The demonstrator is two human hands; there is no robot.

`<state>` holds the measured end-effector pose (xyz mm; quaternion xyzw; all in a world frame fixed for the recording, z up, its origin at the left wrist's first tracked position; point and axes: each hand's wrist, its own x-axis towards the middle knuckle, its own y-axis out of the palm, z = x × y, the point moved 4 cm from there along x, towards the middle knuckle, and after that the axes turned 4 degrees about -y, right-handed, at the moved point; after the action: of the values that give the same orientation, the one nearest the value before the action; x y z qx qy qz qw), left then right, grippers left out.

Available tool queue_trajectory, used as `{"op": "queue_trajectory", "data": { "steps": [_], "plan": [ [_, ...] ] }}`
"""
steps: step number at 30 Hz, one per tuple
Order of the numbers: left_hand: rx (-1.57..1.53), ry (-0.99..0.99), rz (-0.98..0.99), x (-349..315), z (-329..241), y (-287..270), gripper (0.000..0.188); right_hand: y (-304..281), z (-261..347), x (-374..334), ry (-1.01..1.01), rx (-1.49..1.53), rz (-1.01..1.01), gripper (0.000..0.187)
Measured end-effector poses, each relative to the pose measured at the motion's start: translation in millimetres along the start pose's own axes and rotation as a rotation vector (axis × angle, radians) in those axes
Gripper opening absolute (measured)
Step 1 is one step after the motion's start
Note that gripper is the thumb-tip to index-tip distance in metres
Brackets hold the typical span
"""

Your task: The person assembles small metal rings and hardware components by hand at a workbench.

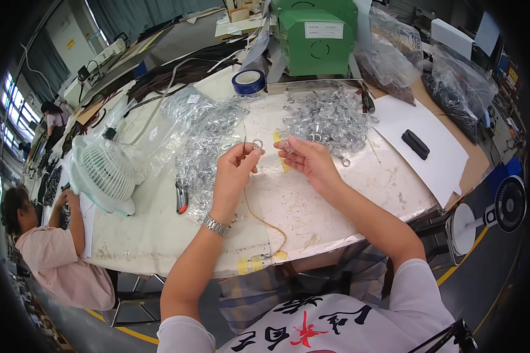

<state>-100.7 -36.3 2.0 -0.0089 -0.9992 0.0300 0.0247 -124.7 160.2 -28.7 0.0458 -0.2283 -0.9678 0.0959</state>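
The metal ring [258, 141] is above the middle of the desk [312, 229], at the upper tip of the left hand [238, 162], which pinches it between thumb and fingers. The right hand [309, 159], at about three o'clock from the ring, has its fingertips brought together and seems to pinch a bit of clear film [284, 144]; this piece is too small to be certain. At two o'clock lies a heap of wrapped metal pieces [324, 120], and at nine o'clock a second heap in clear plastic [209, 159]. The ring is probably light, stiff and not fragile, but its smooth, round surface may slip or turn under the fingers. The best hold is likely a fingertip pinch at its six o'clock side, leaving the twelve o'clock side free. The film looks soft and slippery, so it is better taken by a gathered fold or corner than by its flat side.
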Motion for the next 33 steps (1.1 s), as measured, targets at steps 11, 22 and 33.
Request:
{"op": "queue_trajectory", "data": {
  "steps": [11, 22, 33],
  "plan": [
    [-0.122, -0.054, 0.01, -12.7, -1.8, 17.0, 0.016, 1.1, -13.7, -0.2, -0.034, 0.019, 0.057, 0.032],
    [-0.125, -0.076, -0.01, -14.2, -1.1, 8.0, 0.018, 6.5, -17.1, -0.1, 0.02, 0.045, 0.055, 0.034],
    [-0.177, -0.099, -0.01, -16.5, -2.4, 11.8, 0.023, 13.3, -17.3, -5.0, 0.008, 0.021, 0.093, 0.033]
  ]
}}
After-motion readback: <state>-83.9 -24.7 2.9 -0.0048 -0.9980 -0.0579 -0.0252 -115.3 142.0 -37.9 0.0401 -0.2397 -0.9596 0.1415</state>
